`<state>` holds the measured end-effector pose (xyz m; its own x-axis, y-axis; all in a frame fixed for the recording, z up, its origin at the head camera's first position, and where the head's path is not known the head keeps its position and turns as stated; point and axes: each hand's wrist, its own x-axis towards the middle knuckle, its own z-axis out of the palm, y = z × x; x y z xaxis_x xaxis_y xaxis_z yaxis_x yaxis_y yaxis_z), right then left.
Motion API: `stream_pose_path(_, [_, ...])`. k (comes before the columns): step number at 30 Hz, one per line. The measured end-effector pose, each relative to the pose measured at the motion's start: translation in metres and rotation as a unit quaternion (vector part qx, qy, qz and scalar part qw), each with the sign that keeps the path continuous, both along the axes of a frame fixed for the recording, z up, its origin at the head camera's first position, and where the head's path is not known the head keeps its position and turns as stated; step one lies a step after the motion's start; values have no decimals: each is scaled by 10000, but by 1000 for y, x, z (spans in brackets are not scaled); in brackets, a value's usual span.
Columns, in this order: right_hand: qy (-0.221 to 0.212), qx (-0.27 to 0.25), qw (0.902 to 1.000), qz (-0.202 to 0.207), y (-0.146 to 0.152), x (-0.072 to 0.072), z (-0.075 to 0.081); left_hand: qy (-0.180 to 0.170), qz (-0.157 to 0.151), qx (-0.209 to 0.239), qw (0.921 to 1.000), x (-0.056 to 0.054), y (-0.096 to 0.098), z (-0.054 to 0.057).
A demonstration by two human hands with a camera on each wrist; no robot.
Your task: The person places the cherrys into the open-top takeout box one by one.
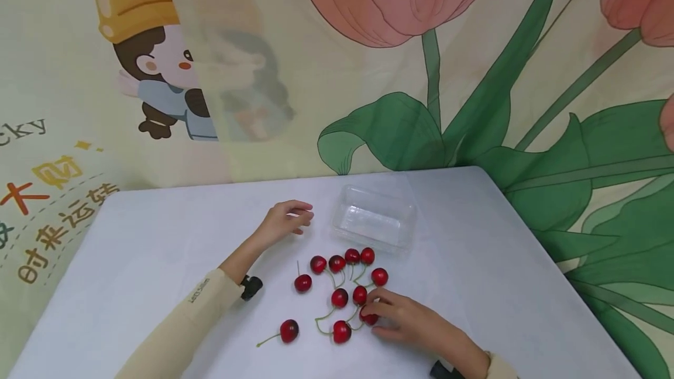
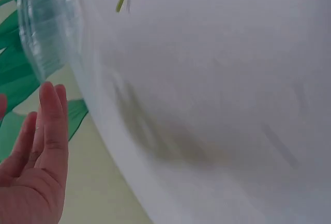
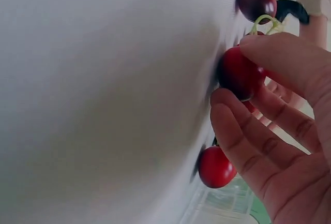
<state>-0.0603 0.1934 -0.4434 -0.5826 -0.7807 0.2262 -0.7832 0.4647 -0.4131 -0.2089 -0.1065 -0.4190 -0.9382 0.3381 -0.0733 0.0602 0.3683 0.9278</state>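
Note:
My right hand (image 1: 405, 317) pinches a dark red cherry (image 3: 234, 74) between thumb and fingertips, low over the white table. In the head view its fingers partly hide that cherry. Several more cherries with green stems lie around it, among them one cherry (image 1: 341, 332) just left of the fingers and another cherry (image 1: 379, 276) beyond them. My left hand (image 1: 284, 222) hovers above the table with relaxed fingers and holds nothing. Just right of it sits a clear plastic box (image 1: 375, 224); the left wrist view shows the fingertips near the box wall.
Apart from the group, one cherry (image 1: 289, 331) lies at the front left and another cherry (image 1: 302, 283) below the left hand. The white table (image 1: 152, 250) ends at the back against a printed cloth (image 1: 263, 157) with tulips and a cartoon figure.

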Motion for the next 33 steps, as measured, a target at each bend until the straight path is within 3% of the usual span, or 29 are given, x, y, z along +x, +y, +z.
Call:
stream_pose_path(5, [83, -10, 10000, -30, 0, 2, -2, -566, -155, 52, 9983, -15, 27, -11])
stream_pose_path(14, [88, -115, 9999, -65, 1, 3, -5, -547, -222, 115, 9982, -21, 49, -12])
stream_pose_path(20, [537, -442, 9973, 216, 7, 0, 1, -623, -251, 324, 9972, -22, 53, -13])
stream_pose_path(28, [538, -975, 9938, 23, 15, -8, 30, -952, -187, 662, 9931, -20, 53, -14])
stream_pose_path(33, [813, -1471, 9855, -207, 22, -24, 54, -1143, -229, 902, 9891, -19, 51, -16])
